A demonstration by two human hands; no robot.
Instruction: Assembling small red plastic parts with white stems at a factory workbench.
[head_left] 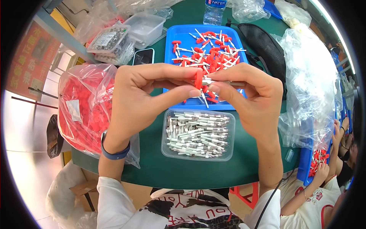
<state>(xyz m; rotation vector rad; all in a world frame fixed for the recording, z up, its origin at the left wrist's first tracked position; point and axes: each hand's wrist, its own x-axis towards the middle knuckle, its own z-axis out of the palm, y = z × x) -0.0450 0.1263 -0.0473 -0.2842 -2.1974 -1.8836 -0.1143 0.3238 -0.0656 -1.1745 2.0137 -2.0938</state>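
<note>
In front of my chest, above the far blue tray, both hands meet at the fingertips. My left hand pinches a small red plastic piece between thumb and forefinger. Against its right side my right hand pinches a slim pale rod, whose other end passes under the fingers. Whether rod and red piece are fully joined, I cannot tell. Several red pieces with pale rods lie jumbled in the tray. Nearer to me, a clear plastic box holds many pale rods.
A clear bag of red pieces stands at left. Behind it are a phone, a tub and an empty container. A water bottle, black case and plastic bags lie beyond. Another person's hand is at right.
</note>
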